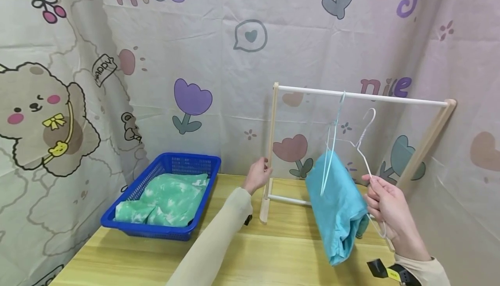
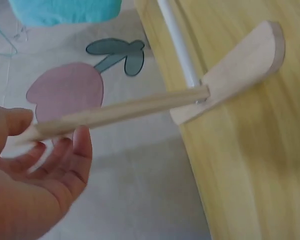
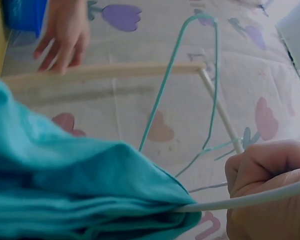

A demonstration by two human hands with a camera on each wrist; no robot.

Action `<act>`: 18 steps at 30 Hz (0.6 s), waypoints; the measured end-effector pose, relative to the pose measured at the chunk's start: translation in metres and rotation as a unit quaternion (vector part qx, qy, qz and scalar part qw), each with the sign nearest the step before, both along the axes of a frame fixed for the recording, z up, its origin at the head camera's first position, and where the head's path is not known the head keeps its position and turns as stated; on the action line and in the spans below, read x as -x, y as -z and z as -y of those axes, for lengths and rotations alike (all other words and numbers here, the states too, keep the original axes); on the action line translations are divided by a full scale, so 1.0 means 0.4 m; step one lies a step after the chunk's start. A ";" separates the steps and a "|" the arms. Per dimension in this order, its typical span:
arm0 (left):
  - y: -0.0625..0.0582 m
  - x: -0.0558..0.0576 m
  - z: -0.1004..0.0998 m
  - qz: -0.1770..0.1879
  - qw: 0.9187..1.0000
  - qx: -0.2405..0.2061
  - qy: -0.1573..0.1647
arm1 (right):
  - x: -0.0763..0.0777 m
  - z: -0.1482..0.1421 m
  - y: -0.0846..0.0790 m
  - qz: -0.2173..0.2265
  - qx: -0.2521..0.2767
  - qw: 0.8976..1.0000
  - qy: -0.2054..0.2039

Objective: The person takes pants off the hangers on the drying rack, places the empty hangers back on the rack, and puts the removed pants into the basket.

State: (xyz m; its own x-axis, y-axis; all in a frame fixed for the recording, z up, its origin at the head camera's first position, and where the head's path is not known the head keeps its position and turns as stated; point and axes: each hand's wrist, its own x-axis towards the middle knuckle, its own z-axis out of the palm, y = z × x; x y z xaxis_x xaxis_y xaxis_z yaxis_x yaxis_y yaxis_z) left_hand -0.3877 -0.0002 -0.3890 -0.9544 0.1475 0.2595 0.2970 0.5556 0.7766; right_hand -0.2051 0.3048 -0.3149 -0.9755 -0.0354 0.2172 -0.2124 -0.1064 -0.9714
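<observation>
My left hand is at the left post of a wooden drying rack, thumb on one side and curled fingers on the other. With my right hand I grip the side wire of a white hanger. Its hook stands up below the rack's white top rod, apart from it. A folded turquoise cloth hangs over the white hanger's lower wire, to the left of my right hand. Hooked on the rod, a pale teal hanger overlaps the cloth in the head view.
A blue plastic basket with a green-and-white patterned cloth in it stands on the left of the wooden table. A printed curtain hangs behind and on both sides. The rack's foot rests on the table.
</observation>
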 end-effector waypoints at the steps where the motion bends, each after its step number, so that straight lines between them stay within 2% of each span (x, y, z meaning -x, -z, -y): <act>1: 0.004 -0.005 -0.003 0.004 1.000 0.001 -0.009 | -0.001 0.003 -0.003 -0.001 0.015 1.000 -0.010; 3: 0.011 -0.014 -0.010 0.011 0.999 0.000 -0.030 | -0.002 0.010 -0.009 0.001 0.049 0.998 -0.029; 7: 0.027 -0.037 -0.027 0.055 0.996 -0.005 -0.067 | -0.005 0.022 -0.017 0.005 0.101 0.993 -0.057; 10: 0.039 -0.053 -0.042 0.084 0.992 0.020 -0.089 | -0.004 0.027 -0.018 0.007 0.145 0.986 -0.085; 11: 0.042 -0.057 -0.048 0.092 0.991 0.032 -0.087 | -0.003 0.028 -0.018 0.009 0.162 0.982 -0.098; 12: 0.044 -0.061 -0.055 0.094 0.992 0.042 -0.079 | -0.001 0.028 -0.018 0.011 0.183 0.976 -0.116; 14: 0.046 -0.073 -0.069 0.104 0.992 0.050 -0.042 | 0.004 0.030 -0.017 0.019 0.224 0.962 -0.154; 16: 0.048 -0.090 -0.087 0.123 0.991 0.038 0.019 | 0.008 0.033 -0.016 0.026 0.267 0.943 -0.198; 18: 0.052 -0.111 -0.108 0.149 0.985 0.016 0.084 | 0.013 0.037 -0.015 0.029 0.307 0.919 -0.247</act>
State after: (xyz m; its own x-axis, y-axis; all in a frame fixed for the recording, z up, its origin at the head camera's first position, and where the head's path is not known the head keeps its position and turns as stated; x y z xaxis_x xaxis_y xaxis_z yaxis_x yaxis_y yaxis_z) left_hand -0.3434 0.0428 -0.4099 -0.9490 0.3130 -0.0368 0.1476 0.5446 0.8256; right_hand -0.2103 0.2899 -0.3089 -0.8842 -0.3649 0.2917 0.0590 -0.7067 -0.7050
